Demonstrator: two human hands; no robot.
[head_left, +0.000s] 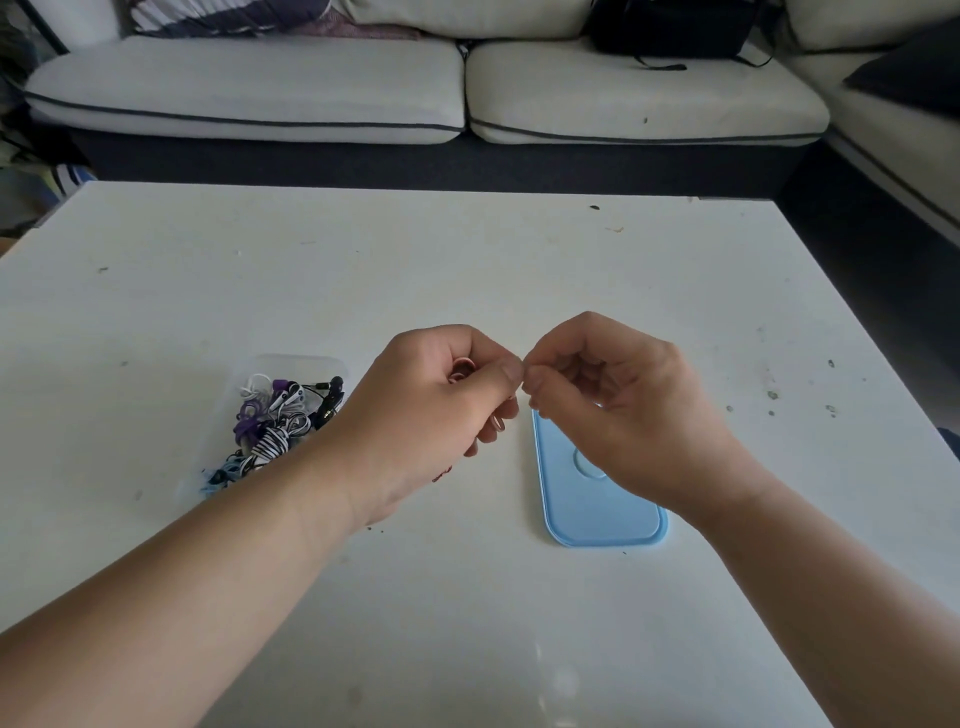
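At the centre of the head view, both hands meet above the white table. The left hand is curled around a pink cord. One loop of the cord shows in the gap between the forefinger and the thumb. Another loop peeps out lower down beside the bent lower fingers, and a reddish bit shows under the heel of the palm. The rest of the cord is hidden inside the fist.

The right hand has its thumb and forefinger pressed together in a pinch, touching the tip of the left thumb. Its other fingers are curled loosely underneath. I cannot tell whether the pinch holds the cord, because anything between those fingertips is too small to see.

Left of centre, a clear plastic box sits on the table, partly behind the left forearm. It holds a tangle of earphones in white, purple, black and blue. Below the right hand, a light blue lid lies flat, and the wrist covers its upper part.

The tabletop is scuffed, with small dark specks. Beyond its far edge, across the top of the frame, runs a pale sofa with dark piping. A black bag sits on the sofa at the upper right, and striped fabric lies at the upper left.
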